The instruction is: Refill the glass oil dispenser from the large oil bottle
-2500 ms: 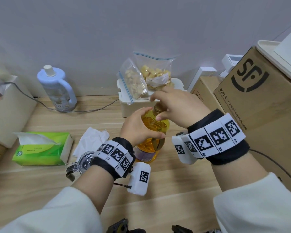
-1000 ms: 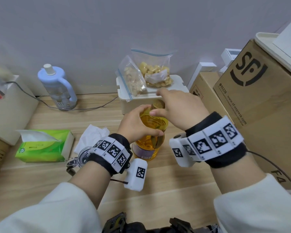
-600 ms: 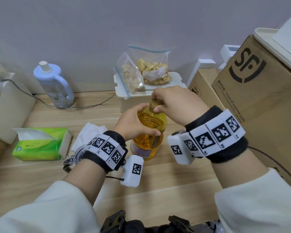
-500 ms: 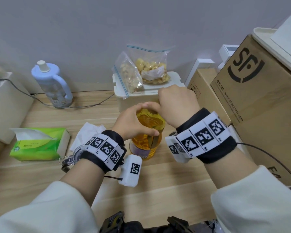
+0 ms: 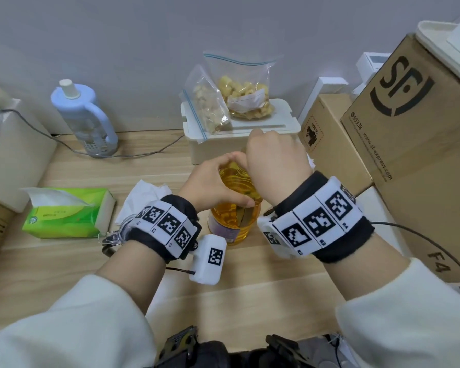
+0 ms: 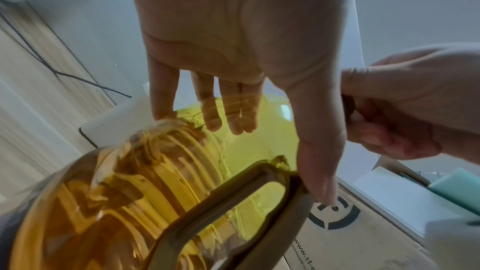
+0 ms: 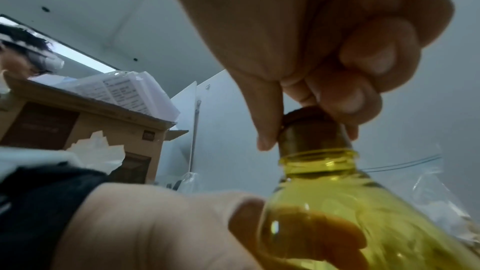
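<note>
The large oil bottle stands upright at table centre, its long axis vertical, so the gold cap sits straight above the body. The right hand comes down on it from twelve o'clock, thumb and fingers curled tight round the cap. The left hand wraps the bottle's shoulder from nine o'clock, bracing it. The glass oil dispenser lies at about eight o'clock, mostly hidden behind the left wrist. Unscrewing looks like the step in hand.
</note>
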`<action>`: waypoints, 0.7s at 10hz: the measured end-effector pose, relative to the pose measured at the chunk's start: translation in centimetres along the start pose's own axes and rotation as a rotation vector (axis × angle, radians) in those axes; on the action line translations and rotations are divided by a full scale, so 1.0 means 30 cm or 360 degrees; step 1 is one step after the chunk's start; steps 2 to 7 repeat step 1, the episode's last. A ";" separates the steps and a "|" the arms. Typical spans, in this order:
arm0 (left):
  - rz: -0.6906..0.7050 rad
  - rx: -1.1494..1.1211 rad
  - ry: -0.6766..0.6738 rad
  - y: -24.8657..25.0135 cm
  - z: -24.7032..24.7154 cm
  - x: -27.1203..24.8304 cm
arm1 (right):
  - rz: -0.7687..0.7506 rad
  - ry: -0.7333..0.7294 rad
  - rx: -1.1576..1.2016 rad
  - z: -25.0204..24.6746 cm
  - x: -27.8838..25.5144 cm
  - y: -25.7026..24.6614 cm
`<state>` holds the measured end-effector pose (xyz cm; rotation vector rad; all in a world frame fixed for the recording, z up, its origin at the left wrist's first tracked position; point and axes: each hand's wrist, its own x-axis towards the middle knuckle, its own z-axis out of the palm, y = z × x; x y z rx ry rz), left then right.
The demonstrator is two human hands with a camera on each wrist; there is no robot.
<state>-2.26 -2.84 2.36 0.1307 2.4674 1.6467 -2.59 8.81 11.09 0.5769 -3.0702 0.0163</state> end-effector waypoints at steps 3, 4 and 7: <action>0.0005 -0.0017 0.0040 -0.010 0.004 0.009 | -0.0039 -0.0010 0.0167 -0.030 -0.013 0.030; 0.0005 -0.0017 0.0040 -0.010 0.004 0.009 | -0.0039 -0.0010 0.0167 -0.030 -0.013 0.030; 0.0005 -0.0017 0.0040 -0.010 0.004 0.009 | -0.0039 -0.0010 0.0167 -0.030 -0.013 0.030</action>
